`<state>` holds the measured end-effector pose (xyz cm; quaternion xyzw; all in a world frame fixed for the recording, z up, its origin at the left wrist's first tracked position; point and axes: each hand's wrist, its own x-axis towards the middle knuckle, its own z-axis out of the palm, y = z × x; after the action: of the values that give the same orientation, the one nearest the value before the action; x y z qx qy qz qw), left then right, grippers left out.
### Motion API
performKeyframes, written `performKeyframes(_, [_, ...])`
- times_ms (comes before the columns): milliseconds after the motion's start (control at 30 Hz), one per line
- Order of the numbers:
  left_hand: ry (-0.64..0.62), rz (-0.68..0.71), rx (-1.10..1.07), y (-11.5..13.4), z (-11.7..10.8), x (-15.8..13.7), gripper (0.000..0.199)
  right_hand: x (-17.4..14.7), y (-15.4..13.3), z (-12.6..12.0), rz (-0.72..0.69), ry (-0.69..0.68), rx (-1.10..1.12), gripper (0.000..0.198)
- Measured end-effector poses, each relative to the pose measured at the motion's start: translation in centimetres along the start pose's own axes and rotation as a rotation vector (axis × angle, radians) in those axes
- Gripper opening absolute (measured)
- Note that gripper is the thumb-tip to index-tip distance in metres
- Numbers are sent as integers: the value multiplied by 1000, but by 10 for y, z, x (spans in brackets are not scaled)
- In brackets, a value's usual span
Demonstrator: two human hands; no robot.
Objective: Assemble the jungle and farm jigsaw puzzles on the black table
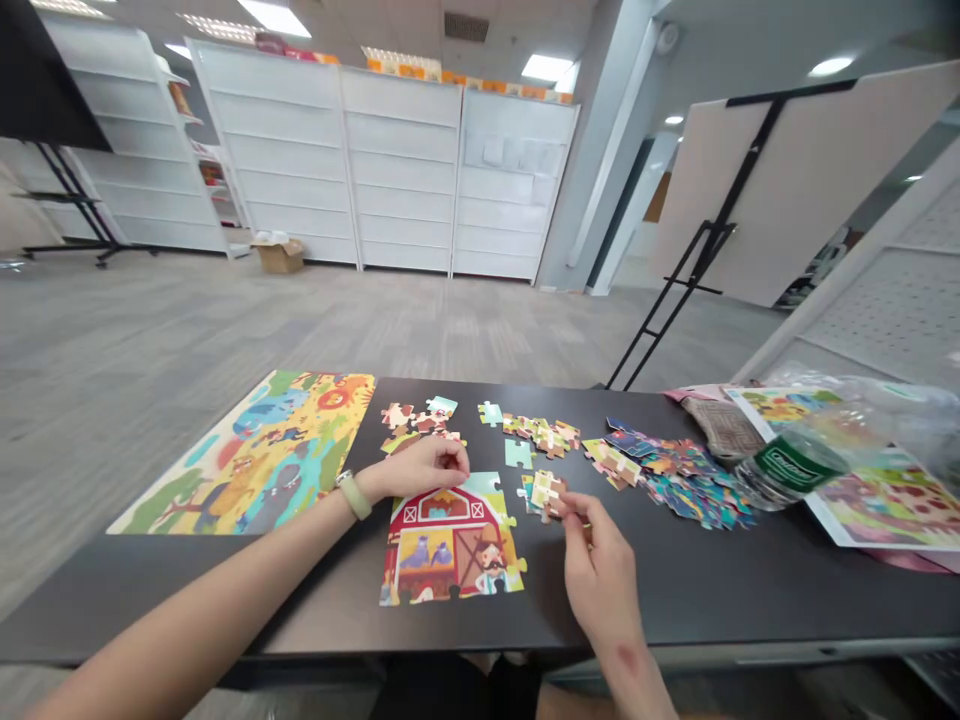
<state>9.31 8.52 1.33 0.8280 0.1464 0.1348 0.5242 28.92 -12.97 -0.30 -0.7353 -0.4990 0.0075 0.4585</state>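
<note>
A partly joined jigsaw puzzle [431,575] of a red barn, with two birds and a moustached farmer, lies on the dark table in front of me. My left hand [431,467] hovers at its top edge with the fingers curled closed; whatever they may hold is hidden. To the right of the puzzle, my right hand [601,565] pinches a puzzle piece [556,507] between thumb and forefinger, over a few loose pieces. More loose pieces [541,434] are scattered beyond both hands, with a small group [397,415] behind my left hand.
A finished animal picture [262,455] lies at the left. On the right are a heap of blue and orange pieces [686,480], a plastic bottle [791,465] on its side, and printed sheets [892,500]. Beyond the table [697,590] stand white shelves [405,170] and an easel board [780,180].
</note>
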Motion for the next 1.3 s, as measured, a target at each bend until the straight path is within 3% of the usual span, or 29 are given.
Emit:
performKeyframes(67, [-13,-35,-57,0,1,1,8,5,3,0,-110,10,-152,25])
performKeyframes(167, [-56,-74,-25,4,3,-1,13,13,8,0,-208,-133,-360,31])
performKeyframes(267, [-50,-77,29,6,3,-2,13,16,11,-1,-208,-254,-413,29])
performKeyframes(367, [-40,-60,30,5,2,-1,12,16,12,-3,-144,-283,-339,24])
performKeyframes(500, [-37,-48,46,3,2,0,13,15,16,-6,-2,-230,-216,35])
performKeyframes(600, [-38,-45,54,4,3,0,12,16,18,-5,-16,-174,-213,45])
performKeyframes(800, [-34,-51,74,8,3,-1,12,15,11,-8,-26,-213,-157,31])
performKeyframes(900, [-35,-36,86,6,3,-1,13,14,20,-18,55,-57,-95,24])
performKeyframes(1000, [-31,-30,108,6,3,-2,14,16,47,-35,112,233,-201,28])
performKeyframes(1033, [-30,-31,111,6,3,-2,14,17,58,-40,102,273,-252,29])
performKeyframes(1167, [-29,-49,123,8,4,-1,14,20,77,-48,-18,118,-370,31])
performKeyframes(1300, [-33,-27,131,6,5,0,14,13,51,-31,-149,25,-391,31])
